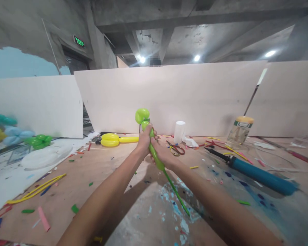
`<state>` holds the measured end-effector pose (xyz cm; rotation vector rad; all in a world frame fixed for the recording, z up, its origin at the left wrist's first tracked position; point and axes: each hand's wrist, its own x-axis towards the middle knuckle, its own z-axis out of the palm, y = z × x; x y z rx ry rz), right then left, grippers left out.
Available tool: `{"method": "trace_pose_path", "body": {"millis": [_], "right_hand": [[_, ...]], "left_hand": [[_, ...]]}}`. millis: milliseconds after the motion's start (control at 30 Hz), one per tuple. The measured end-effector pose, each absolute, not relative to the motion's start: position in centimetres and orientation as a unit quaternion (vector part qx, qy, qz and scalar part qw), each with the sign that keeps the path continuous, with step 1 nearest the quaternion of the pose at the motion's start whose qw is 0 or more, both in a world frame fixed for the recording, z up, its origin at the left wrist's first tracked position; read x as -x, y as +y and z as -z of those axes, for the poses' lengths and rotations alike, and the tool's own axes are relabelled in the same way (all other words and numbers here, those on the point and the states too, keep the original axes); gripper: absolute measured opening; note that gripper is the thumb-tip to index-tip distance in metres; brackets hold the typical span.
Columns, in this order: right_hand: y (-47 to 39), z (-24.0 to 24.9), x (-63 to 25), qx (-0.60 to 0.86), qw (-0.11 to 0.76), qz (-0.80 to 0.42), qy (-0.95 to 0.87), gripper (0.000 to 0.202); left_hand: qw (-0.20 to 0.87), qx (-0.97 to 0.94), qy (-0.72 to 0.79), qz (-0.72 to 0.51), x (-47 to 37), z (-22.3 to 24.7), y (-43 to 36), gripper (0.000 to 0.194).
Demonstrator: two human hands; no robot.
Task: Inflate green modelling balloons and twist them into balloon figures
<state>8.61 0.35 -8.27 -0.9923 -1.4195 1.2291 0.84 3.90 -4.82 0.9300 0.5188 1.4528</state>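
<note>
A long green balloon stands tilted over the middle of the table, with rounded bubbles twisted at its upper end and a thin uninflated tail trailing down toward the front right. My left hand is wrapped round it just below the bubbles. Slightly lower and to the right, my right hand also grips the balloon, close against the left one. Behind my left hand lies a yellow balloon with twisted loops.
Red-handled scissors, a white roll and a jar stand or lie toward the back. A blue pump is at right. Balloon scraps litter the table. Finished balloon shapes lie far left. White panels rise behind.
</note>
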Motion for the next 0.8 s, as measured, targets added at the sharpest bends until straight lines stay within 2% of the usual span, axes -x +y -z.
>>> {"method": "trace_pose_path", "body": {"millis": [267,567,667,800], "right_hand": [[0.2,8.9,-8.4,0.398,0.478,-0.549,-0.558,0.037],[-0.7,7.3,-8.5,0.324,0.483,-0.608,-0.540,0.044],[-0.5,7.5,-9.2,0.331,0.475,-0.602,-0.549,0.046],[-0.3,8.2,-10.0,0.327,0.387,-0.673,-0.538,0.049]], "left_hand": [[0.619,-0.389,0.238,-0.639,-1.0,5.9,4.2,0.023],[0.658,-0.426,0.234,-0.576,0.2,5.4,3.5,0.034],[0.604,-0.473,0.224,-0.601,0.5,5.6,3.6,0.031],[0.520,-0.512,0.208,-0.651,0.8,5.3,3.7,0.027]]}}
